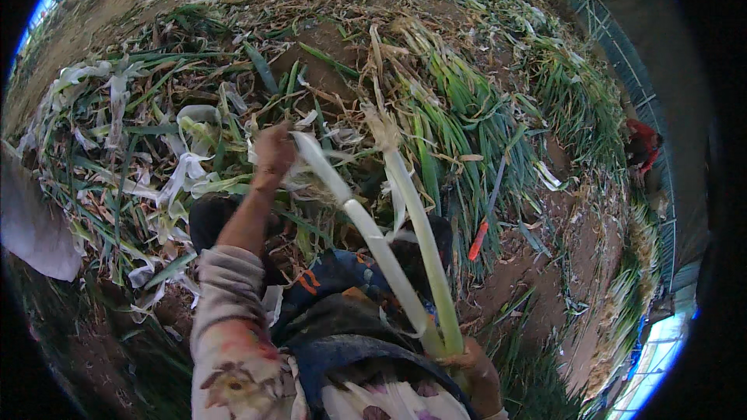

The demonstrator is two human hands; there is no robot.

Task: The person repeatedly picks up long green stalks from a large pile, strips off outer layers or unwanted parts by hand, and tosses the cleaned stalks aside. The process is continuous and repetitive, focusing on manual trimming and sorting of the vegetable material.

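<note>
Two long white-and-green leeks (417, 221) slant up from my right hand (473, 367), which is closed around their lower, greener ends near my lap. The right-hand leek has a tuft of dry roots at its top. My left hand (275, 151), blurred, is closed at the upper end of the other leek's loose white outer sheath (321, 166). This sheath meets the smooth stalk at a visible edge. A knife with a red handle (478, 240) lies on green leek leaves to the right, its blade pointing away from me.
Peeled leaves and whitish skins (187, 175) cover the soil before me and leftwards. A pile of leeks (455, 93) lies ahead right, with more bundles (575, 99) beyond. A person in red (642, 143) is by the netted wall (633, 70). Pale sheeting (38, 221) stands at far left.
</note>
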